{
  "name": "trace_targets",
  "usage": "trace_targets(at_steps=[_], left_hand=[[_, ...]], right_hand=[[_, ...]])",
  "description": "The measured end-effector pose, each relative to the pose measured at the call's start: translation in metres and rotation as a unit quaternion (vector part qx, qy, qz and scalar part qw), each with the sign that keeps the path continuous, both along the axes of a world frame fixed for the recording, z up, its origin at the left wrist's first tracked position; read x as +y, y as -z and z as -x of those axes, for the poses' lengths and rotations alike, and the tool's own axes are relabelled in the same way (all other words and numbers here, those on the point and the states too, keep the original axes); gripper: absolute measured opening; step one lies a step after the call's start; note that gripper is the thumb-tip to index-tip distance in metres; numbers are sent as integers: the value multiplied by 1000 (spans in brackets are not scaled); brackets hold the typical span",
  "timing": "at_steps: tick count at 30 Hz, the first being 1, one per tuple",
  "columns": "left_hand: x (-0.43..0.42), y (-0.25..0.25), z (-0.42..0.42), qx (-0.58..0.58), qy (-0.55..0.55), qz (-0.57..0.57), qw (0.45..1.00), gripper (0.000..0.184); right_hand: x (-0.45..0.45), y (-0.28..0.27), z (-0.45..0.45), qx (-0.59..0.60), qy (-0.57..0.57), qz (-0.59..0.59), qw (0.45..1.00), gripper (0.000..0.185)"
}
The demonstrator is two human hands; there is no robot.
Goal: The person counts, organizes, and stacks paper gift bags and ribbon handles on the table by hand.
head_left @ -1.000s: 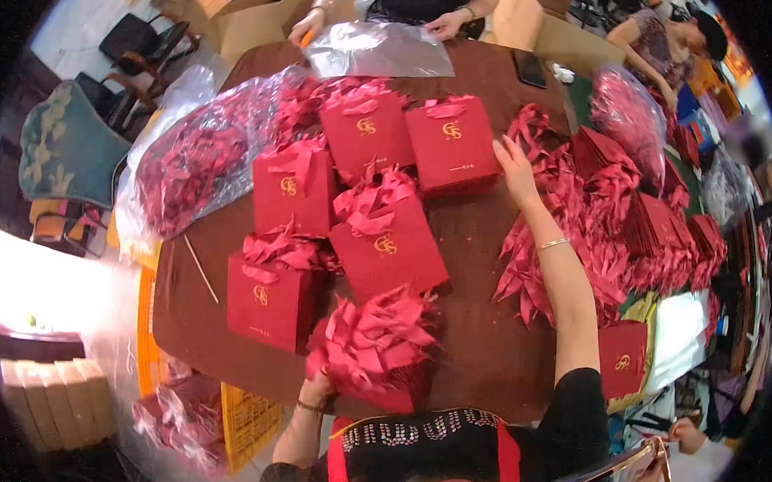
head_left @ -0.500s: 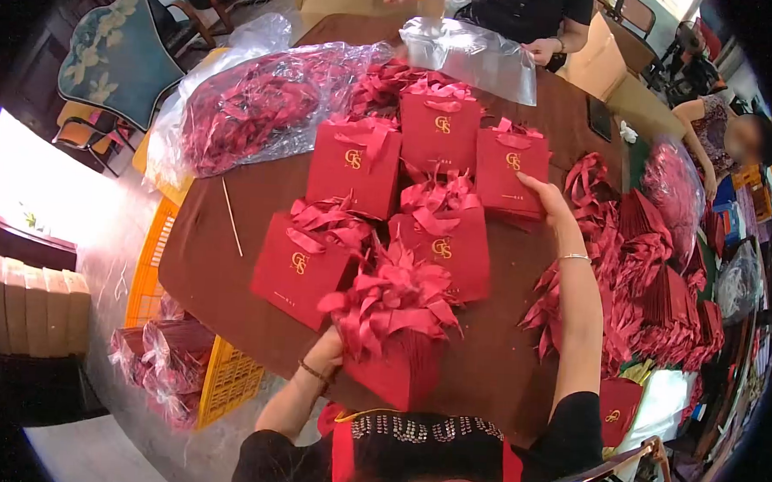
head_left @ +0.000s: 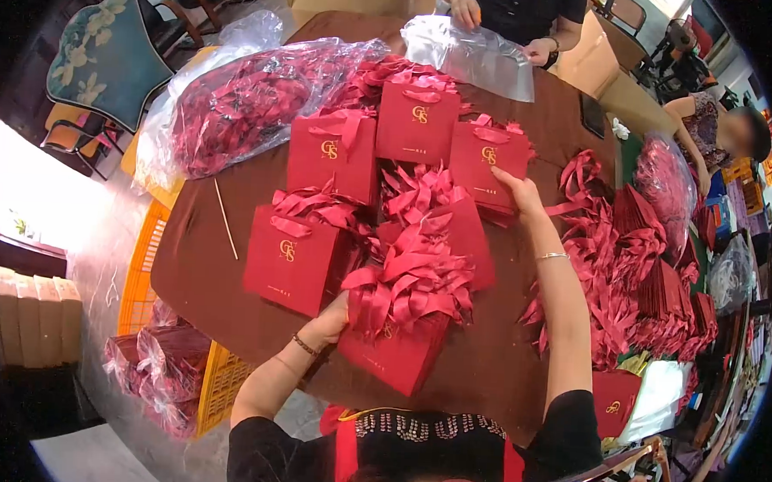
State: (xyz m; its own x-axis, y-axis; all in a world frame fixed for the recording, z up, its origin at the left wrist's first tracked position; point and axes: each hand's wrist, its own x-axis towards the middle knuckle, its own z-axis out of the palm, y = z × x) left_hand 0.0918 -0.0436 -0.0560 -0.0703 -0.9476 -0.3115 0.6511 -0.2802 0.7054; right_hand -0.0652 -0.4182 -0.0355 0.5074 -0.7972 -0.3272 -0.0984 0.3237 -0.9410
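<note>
My left hand (head_left: 331, 318) grips the left side of a bundle of red paper bags (head_left: 394, 353) near the table's front edge, its pink ribbon handles spilling over the top. My right hand (head_left: 519, 193) holds the right side of another red bag stack (head_left: 488, 165), thumb on its front. Between and left of these stand more red stacks with gold lettering: one at the left (head_left: 288, 263), one behind it (head_left: 331, 157), one at the back (head_left: 417, 126). Another stack (head_left: 472, 236) is partly hidden behind the bundle at my left hand.
A clear plastic sack of red bags (head_left: 237, 105) lies at the back left, a thin stick (head_left: 227, 219) before it. Ribboned bags (head_left: 604, 276) pile up at the right. Across the brown table (head_left: 204, 267), a person holds a clear plastic bag (head_left: 472, 55). A phone (head_left: 592, 116) lies nearby.
My left hand has raised and turned the front bundle, so its lettered face now shows. My right hand remains on its stack. The person opposite has brought a hand to the clear plastic bag.
</note>
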Motion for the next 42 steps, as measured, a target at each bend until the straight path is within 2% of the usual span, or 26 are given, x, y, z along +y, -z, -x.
trace_targets(at_steps=[2,9,11,14,15,16,19,21,23,24,25,26,27,28,29,30,31,32,33,34,36,37,38,39,40,42], left_hand=[[-5,-11,6,-5,-59,16,998,24],[-6,-10,-1,-52,-28,-2,998,20],[-6,-9,3,-2,-47,-26,999,21],[-6,-22,1,-20,-41,-22,999,22],[-7,-24,3,-22,-39,-20,999,22],[-8,-25,6,-25,-53,-8,998,22],[-7,-28,7,-29,-71,4,997,25],[-3,-25,3,-28,-69,2,997,28],[0,-14,-7,-33,23,6,999,55],[2,-13,-5,-34,47,9,998,55],[4,-12,-1,-20,-14,6,1000,54],[2,-13,4,-3,-69,2,998,54],[-4,-22,9,30,-106,-30,994,41],[-8,-13,-1,-157,-43,-58,985,38],[-6,4,-18,-340,19,-66,938,35],[9,56,-34,-463,-39,79,882,31],[10,-14,-16,-16,-1,-68,998,26],[11,-8,-12,-23,-59,-24,998,25],[15,-5,-18,-19,-55,-20,998,28],[16,1,-18,-18,-26,-21,999,28],[17,8,-16,64,-91,-44,993,31],[14,-6,-6,62,-79,-43,994,31],[15,-25,6,115,-98,-52,987,33],[15,-35,15,170,-119,-60,976,35],[17,-35,20,170,-114,-58,977,35],[29,-32,23,40,-189,-21,981,36]], right_hand=[[1,6,-6,-10,4,3,1000,58],[2,36,-22,86,101,88,987,79],[1,42,-28,153,122,107,975,91],[21,21,-40,193,127,109,967,94],[24,19,-47,229,161,126,952,85],[28,17,-51,226,164,127,952,85],[38,2,-56,312,147,126,930,106],[43,-5,-56,275,134,110,946,106],[35,9,-47,168,100,88,977,111],[38,4,-41,148,96,110,978,111],[40,17,-39,113,137,182,967,108],[59,4,-36,176,199,287,921,98],[76,-19,-23,107,170,355,913,89],[86,-17,-21,93,221,399,885,74],[99,-14,-1,16,128,269,954,62],[117,-18,6,-5,127,197,972,43],[128,-16,16,-30,69,112,991,36],[138,-17,24,-100,2,19,995,39],[148,-38,34,-126,-70,8,990,49],[151,-34,36,-125,-42,11,991,49],[152,-29,32,-48,-121,36,991,75],[154,-32,33,-10,-140,49,989,73],[157,-35,34,29,-161,61,985,72],[159,-25,31,47,-153,107,981,70],[161,-16,27,64,-148,152,975,68],[166,6,14,68,-109,183,975,62]])
